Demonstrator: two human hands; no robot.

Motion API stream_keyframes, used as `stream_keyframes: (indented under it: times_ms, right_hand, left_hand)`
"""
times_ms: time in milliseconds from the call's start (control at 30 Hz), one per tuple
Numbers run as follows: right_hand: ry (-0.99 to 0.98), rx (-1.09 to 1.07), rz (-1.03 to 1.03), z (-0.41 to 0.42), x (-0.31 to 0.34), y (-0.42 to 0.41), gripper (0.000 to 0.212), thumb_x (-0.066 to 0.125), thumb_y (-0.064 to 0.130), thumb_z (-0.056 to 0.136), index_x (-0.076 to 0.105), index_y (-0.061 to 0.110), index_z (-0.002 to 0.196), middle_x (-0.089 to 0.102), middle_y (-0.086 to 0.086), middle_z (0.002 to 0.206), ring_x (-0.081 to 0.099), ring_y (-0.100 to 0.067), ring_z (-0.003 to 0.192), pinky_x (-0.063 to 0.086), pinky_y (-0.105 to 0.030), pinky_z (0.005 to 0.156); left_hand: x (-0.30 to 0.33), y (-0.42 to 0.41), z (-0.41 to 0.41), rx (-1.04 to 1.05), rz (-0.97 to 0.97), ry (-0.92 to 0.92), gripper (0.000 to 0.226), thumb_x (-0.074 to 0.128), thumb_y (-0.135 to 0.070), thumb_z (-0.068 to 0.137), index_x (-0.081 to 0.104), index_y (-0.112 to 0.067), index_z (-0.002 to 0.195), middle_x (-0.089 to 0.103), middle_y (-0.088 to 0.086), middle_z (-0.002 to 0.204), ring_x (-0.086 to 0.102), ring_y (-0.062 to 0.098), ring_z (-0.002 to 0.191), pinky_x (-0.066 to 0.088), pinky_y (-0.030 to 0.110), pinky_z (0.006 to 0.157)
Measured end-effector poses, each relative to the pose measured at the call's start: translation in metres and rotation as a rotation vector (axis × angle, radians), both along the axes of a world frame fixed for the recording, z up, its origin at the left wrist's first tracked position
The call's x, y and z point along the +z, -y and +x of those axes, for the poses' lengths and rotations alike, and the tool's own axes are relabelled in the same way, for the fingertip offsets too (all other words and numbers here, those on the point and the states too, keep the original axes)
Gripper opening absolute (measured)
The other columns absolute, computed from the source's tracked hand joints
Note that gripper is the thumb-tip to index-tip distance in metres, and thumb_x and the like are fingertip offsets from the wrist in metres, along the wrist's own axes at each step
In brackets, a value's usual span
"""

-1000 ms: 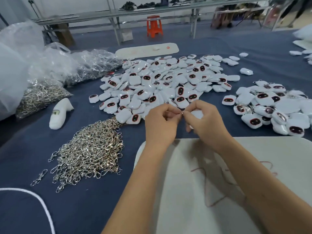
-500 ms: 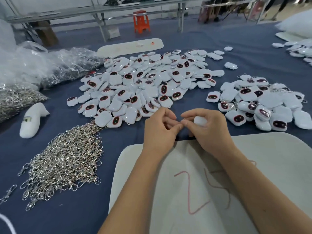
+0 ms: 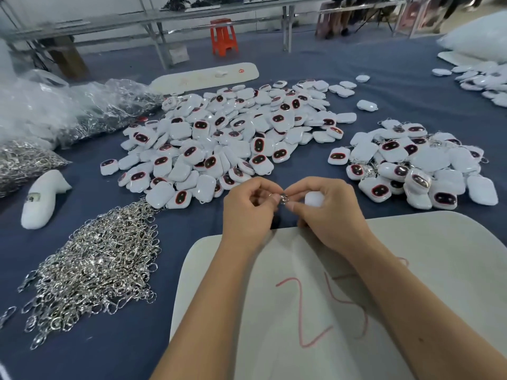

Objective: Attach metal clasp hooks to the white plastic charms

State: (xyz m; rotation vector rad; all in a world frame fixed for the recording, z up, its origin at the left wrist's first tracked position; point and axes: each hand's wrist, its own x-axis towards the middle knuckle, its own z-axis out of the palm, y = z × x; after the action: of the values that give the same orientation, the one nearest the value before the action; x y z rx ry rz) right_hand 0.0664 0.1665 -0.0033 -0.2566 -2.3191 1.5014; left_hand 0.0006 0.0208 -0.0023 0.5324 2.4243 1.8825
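Nearest the viewer lies a pale board [image 3: 411, 270] on the blue worktop [image 3: 109, 352], with red handwriting [image 3: 321, 311] on it that reads roughly "25"; the second figure is half under the right forearm, so I would not swear to it.

Just past the board's far edge the two hands meet. The left hand [image 3: 247, 212] pinches a small metal clasp hook [image 3: 282, 198] between thumb and fingertips, fingers curled. The right hand [image 3: 329, 212] is curled round a white plastic charm [image 3: 314, 199], of which only a corner shows above the knuckles, while its thumb and forefinger also reach to the hook. The hook sits in the gap between the hands, touching both, with the charm just to the right of it. Its long axis seems to run left to right, from one hand toward the other, though it is too small to be sure. The joining move looks likely to turn on that line: the hook's ring end must meet the charm's loop, which is hidden inside the right hand.

Left of the board is a loose heap of clasp hooks [image 3: 96, 261]. Beyond the hands spreads the large pile of charms [image 3: 225, 138], and right of it a smaller pile [image 3: 411, 165] that appears to carry hooks already. Farther off stands an orange stool [image 3: 223, 37].
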Motion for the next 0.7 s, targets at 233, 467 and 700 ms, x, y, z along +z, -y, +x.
stream_keyframes:
  times_ms: [233, 467, 700]
  right_hand:
    - [0.009, 0.019, -0.023, -0.0014, 0.0004, -0.0018, 0.016, 0.078, 0.016, 0.092, 0.079, 0.027, 0.080, 0.071, 0.007, 0.065, 0.065, -0.015, 0.048, 0.050, -0.019, 0.054]
    - [-0.035, 0.042, -0.065, 0.0018, 0.0031, -0.0024, 0.017, 0.073, 0.016, 0.094, 0.074, 0.024, 0.080, 0.072, -0.005, 0.073, 0.062, -0.016, 0.049, 0.048, -0.026, 0.052]
    - [-0.022, 0.013, -0.092, -0.0011, 0.0017, -0.0019, 0.018, 0.071, 0.017, 0.098, 0.070, 0.027, 0.112, 0.078, 0.009, 0.092, 0.066, -0.023, 0.049, 0.055, -0.031, 0.056]
  left_hand:
    - [0.0033, 0.0021, -0.0010, -0.016, 0.108, 0.097, 0.019, 0.063, 0.009, 0.090, 0.073, -0.007, 0.086, 0.069, -0.005, 0.069, 0.061, 0.009, 0.059, 0.050, 0.018, 0.058]
    - [0.0056, 0.0046, -0.0007, -0.071, 0.155, 0.129, 0.017, 0.065, 0.006, 0.091, 0.074, -0.008, 0.087, 0.069, -0.006, 0.069, 0.060, 0.007, 0.061, 0.048, 0.017, 0.058]
    - [0.0054, 0.0027, 0.0010, -0.028, 0.181, 0.110, 0.016, 0.066, 0.006, 0.090, 0.074, -0.008, 0.087, 0.069, -0.002, 0.068, 0.061, 0.010, 0.061, 0.051, 0.020, 0.059]
